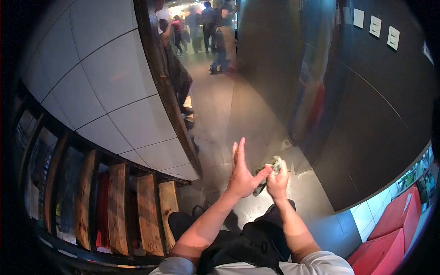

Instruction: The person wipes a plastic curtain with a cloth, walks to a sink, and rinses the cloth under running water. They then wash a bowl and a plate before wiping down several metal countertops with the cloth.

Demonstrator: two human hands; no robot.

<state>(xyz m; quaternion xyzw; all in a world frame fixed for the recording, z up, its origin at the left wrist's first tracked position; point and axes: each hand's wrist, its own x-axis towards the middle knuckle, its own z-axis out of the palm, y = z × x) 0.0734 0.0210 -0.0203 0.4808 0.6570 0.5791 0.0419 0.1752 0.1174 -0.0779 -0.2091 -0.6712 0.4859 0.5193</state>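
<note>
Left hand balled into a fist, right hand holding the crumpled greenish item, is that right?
The fist is wrong: the head view shows the left hand open, fingers extended. The right hand does hold the crumpled greenish item.

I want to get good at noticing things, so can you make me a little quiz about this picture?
1. Which hand grips the crumpled green cloth-like thing?
2. True or false: the flat brown wooden steps are on the picture's left side.
3. How does the bare left hand look? A, clenched into a fist; B, held open; C, tucked inside a pocket.

Key: 1. The right hand. 2. True. 3. B.
</note>
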